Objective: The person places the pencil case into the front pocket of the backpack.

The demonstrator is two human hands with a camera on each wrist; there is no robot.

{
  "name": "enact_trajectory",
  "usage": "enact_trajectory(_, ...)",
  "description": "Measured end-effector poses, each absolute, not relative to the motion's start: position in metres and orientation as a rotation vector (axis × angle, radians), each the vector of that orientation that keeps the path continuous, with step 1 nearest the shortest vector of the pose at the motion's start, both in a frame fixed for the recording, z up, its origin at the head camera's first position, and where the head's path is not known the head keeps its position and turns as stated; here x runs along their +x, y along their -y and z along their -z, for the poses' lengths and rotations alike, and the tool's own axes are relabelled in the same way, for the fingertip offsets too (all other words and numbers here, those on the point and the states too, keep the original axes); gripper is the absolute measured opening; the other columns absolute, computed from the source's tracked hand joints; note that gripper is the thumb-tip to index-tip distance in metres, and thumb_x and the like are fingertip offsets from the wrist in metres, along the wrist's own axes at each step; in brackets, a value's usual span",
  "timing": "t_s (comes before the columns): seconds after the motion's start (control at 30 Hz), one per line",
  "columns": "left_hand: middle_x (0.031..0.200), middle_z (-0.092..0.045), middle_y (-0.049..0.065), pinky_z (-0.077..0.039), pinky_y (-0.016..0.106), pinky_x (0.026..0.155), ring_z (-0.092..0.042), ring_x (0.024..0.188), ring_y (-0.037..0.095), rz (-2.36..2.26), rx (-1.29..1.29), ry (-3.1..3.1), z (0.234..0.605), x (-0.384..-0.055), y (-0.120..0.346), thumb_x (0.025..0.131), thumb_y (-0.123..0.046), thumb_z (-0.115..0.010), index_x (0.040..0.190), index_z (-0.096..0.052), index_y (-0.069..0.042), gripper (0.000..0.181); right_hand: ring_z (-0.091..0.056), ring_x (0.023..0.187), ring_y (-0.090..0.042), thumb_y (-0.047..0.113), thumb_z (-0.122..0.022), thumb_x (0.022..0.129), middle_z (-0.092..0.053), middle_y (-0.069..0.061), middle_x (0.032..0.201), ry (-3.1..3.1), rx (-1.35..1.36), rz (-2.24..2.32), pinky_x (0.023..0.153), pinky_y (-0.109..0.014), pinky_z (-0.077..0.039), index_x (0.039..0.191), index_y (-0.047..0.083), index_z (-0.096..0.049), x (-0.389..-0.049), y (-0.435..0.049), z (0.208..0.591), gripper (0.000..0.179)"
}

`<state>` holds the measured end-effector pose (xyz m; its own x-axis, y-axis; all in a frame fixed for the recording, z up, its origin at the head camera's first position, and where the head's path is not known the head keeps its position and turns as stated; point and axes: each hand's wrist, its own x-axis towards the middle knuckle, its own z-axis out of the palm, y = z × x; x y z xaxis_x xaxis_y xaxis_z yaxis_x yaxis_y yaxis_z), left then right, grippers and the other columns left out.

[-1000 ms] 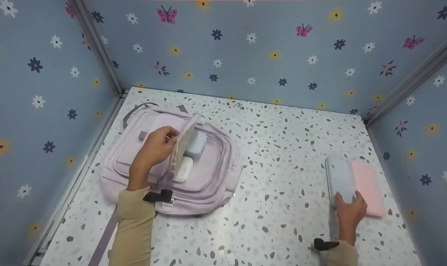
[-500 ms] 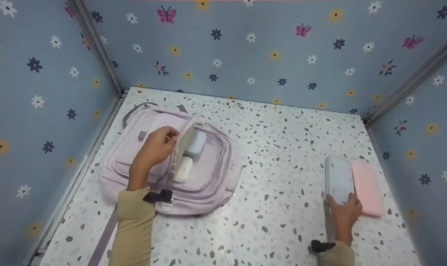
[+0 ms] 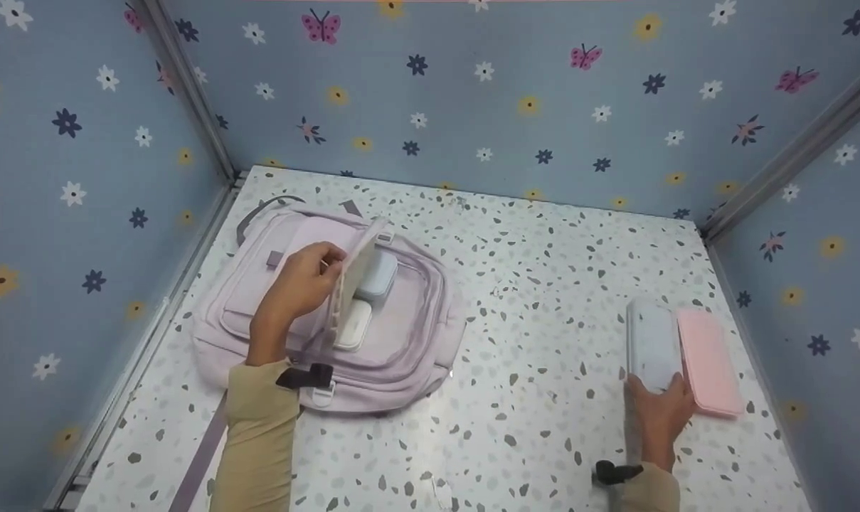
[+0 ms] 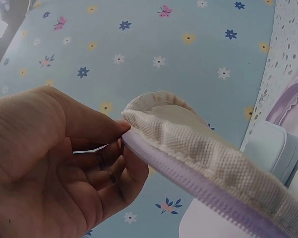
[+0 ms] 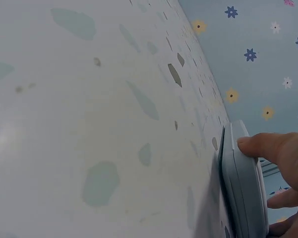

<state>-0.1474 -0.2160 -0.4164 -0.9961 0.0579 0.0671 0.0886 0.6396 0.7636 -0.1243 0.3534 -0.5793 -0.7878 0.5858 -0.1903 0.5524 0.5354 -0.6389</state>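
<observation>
A lilac backpack [image 3: 408,341] lies on the left of the table, its front pocket unzipped. My left hand [image 3: 298,288] pinches the zippered edge of the pocket flap [image 4: 203,163] between thumb and fingers and holds it raised. Inside the pocket sit a light blue box [image 3: 378,276] and a smaller white box [image 3: 354,326], both partly behind the flap. At the right, my right hand [image 3: 661,414] grips the near end of a long light blue case [image 3: 654,345]. The right wrist view has the thumb on one side of this case [image 5: 244,183] and fingers on the other.
A flat pink case [image 3: 711,363] lies just right of the light blue one. Speckled white tabletop [image 3: 529,341] stretches between backpack and cases. Flowered panels [image 3: 472,107] close off the back and both sides. A backpack strap [image 3: 200,455] trails toward the front left.
My right hand has shifted slightly left and down, off the top of the light blue case to grip its near end. The left hand and flap have stayed put.
</observation>
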Motion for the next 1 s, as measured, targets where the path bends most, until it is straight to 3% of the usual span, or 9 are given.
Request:
enact_trajectory(0.6,0.101,-0.061,0.021,-0.043,0.041,0.08,-0.055,0.089,0.03,1.307,-0.128,2.81,0.416,-0.149,0.215,0.095,-0.005,-0.046,0.111,-0.059,0.007,0.023,-0.024,0.139,-0.044,0.041,-0.061,0.089,-0.02,-0.026,0.152,2.639,-0.925,-1.093,0.113,-0.056,-0.019,0.152,0.005,-0.014,-0.118,-0.353,0.573,0.086)
enact_trajectory(1.0,0.101,-0.061,0.021,-0.043,0.042,0.082,-0.055,0.09,0.031,1.312,-0.121,2.805,0.415,-0.149,0.215,0.095,-0.004,-0.047,0.11,-0.059,0.007,0.022,-0.022,0.141,-0.042,0.044,-0.059,0.09,-0.018,-0.024,0.154,2.662,-0.877,-1.123,0.114,-0.055,-0.018,0.153,0.006,-0.011,-0.118,-0.347,0.56,0.088)
